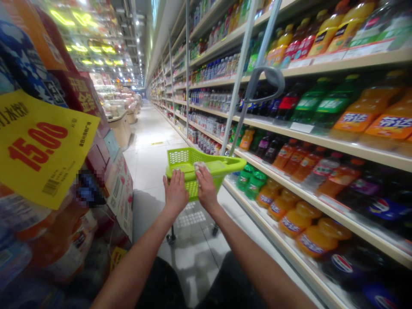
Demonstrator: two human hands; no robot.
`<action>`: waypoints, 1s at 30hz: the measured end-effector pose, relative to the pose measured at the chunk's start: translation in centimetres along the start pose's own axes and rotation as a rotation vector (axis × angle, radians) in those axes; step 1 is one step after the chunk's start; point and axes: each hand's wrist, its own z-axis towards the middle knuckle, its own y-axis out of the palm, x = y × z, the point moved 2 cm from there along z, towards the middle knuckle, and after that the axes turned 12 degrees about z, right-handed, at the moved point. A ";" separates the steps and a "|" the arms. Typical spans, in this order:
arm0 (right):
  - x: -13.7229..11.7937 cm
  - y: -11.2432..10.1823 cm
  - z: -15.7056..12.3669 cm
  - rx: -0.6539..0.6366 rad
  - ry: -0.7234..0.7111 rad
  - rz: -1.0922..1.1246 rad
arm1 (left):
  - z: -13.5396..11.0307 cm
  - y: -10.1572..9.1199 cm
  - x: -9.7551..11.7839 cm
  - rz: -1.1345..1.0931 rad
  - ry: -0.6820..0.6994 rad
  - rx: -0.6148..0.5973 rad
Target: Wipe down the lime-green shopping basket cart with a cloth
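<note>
A lime-green plastic shopping cart (185, 156) with perforated walls stands in the aisle in front of me. My left hand (177, 191) is at its near rim, fingers hooked over the edge and thumb apart. In my right hand (206, 189) is a crumpled whitish cloth (202, 167), pressed against the rim beside the left hand. The fingers partly cover the cloth. A grey loop-shaped handle (265, 83) on a slanted pole rises beyond the cart's right end. Below the basket, caster wheels (171, 238) rest on the floor.
Shelves of drink bottles (317, 103) line the right side, close to the cart. At the left, a stack of cartons (120, 201) and bottles carries a yellow price sign (48, 146). The tiled aisle floor (151, 156) runs far ahead.
</note>
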 end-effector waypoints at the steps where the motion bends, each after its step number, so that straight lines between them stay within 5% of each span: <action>1: -0.4 0.5 -0.2 -0.025 -0.018 0.009 | -0.1 0.0 0.3 -0.005 0.026 0.003; 10: 0.4 -1.0 0.0 0.091 0.025 -0.063 | -0.9 0.4 -0.5 -0.040 -0.003 0.002; 18: -2.0 -0.3 -0.5 -0.031 -0.045 0.069 | -1.1 0.4 0.6 -0.111 0.039 0.048; 24: -0.3 -2.1 -0.2 0.112 0.065 0.000 | -1.2 1.5 0.0 -0.217 -0.016 0.040; 30: -1.7 -1.6 -0.5 0.003 0.036 0.076 | -1.4 2.3 0.6 -0.232 -0.020 0.045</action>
